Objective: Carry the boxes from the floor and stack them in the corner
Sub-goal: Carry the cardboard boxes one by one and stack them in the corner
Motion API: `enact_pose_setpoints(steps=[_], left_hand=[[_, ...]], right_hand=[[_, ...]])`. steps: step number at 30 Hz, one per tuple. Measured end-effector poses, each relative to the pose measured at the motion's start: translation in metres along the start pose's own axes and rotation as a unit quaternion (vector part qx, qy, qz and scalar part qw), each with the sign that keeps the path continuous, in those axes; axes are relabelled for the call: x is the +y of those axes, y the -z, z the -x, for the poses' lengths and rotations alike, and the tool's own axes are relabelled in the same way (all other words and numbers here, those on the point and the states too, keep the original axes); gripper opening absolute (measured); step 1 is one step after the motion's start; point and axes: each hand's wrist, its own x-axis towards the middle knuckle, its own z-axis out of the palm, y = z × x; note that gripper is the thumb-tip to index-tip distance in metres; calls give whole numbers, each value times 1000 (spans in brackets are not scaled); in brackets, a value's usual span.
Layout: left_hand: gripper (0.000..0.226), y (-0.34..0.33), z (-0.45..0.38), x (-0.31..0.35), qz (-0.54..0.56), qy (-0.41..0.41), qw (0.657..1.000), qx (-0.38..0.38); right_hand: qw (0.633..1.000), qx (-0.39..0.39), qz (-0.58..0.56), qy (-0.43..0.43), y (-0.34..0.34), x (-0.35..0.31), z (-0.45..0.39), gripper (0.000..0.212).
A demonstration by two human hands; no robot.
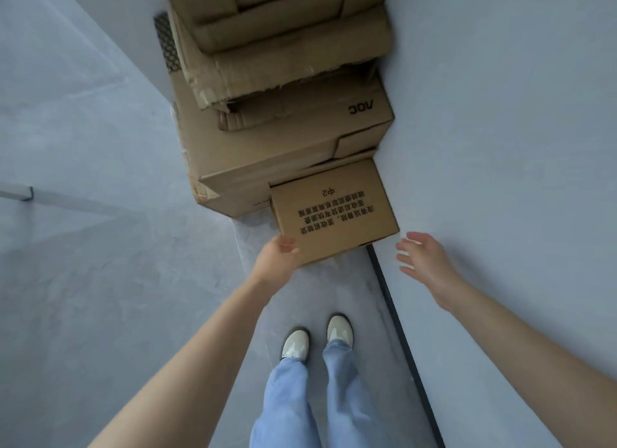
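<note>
Holding the small box [334, 210] by its near left corner, my left hand [278, 255] has its thumb on top and its fingers curled under. My right hand [422, 255] is loose with fingers spread, holding nothing, just past the box's right corner and not touching it. The box sits up against the stack [280, 127] of bigger boxes in the corner, right by the wall [500, 147]. Black print shows on its top. My shoes [317, 337] stand on the floor [100, 314] below.
</note>
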Motion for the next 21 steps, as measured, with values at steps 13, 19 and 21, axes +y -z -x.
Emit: enact_pose_setpoints(steps=[13,19,21], left_hand=[[33,35,224,80,-168,-299,937,-72],[29,12,304,76,-232,-378,883,-152],[26,-1,331,66,-252,-389,865,-191]], right_hand=[[981,134,35,136,17,14,260,38],[959,245,-47,132,27,63,363,39],[949,283,-68,122,32,85,394,40]])
